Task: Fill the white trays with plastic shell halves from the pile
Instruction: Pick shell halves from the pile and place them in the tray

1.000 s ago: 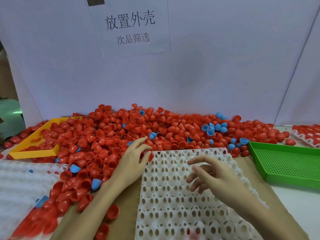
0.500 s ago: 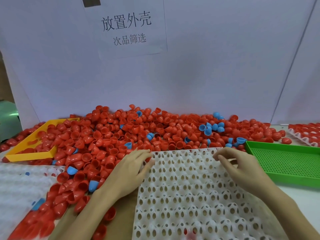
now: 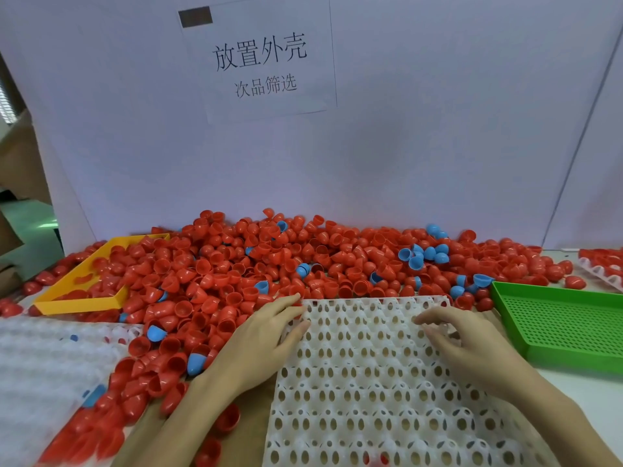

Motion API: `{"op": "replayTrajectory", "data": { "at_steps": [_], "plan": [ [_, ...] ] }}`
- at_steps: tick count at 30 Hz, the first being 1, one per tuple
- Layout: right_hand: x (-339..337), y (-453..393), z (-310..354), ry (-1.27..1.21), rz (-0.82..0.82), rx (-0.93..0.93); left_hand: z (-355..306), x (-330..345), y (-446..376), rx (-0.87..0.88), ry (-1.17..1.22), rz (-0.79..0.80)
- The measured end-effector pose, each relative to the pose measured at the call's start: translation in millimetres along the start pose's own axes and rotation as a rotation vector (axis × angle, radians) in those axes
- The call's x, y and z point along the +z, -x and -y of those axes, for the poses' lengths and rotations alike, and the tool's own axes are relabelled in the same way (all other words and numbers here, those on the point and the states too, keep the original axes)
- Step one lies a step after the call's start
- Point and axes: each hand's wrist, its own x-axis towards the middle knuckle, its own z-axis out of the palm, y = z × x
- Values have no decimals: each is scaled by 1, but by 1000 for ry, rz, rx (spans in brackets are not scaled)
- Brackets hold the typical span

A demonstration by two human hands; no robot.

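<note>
We are looking down at a white tray (image 3: 364,382) lying in the lower centre of the frame, its sockets showing as bare holes. Our left hand (image 3: 259,342) is resting on the tray's left edge, fingers straight and relaxed, tips touching the pile of red and blue shell halves (image 3: 286,264) spreading across the middle. Our right hand (image 3: 468,345) is resting on the tray's upper right, fingers loosely bent, holding nothing. A green tray (image 3: 566,328) is sitting at right, a yellow tray (image 3: 81,299) at left.
</note>
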Motion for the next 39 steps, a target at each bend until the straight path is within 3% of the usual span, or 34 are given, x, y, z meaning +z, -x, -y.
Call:
{"op": "replayTrajectory", "data": {
  "at_steps": [4,10,21,27,33,39],
  "plan": [
    [-3,1,-1,6,18,8,0,-3,-11,-31,118,-75],
    [-6,2,-2,19,27,19,-4,10,-29,-69,137,-55],
    [-7,3,-2,14,23,6,-2,7,-29,-21,210,-365],
    [-6,2,-3,13,17,-2,-6,-1,-37,11,353,-411],
    [-6,1,-3,26,23,-9,4,-6,-36,283,-99,-244],
    [-6,2,-1,20,26,-8,15,-8,-29,219,-45,-121]
  ]
}}
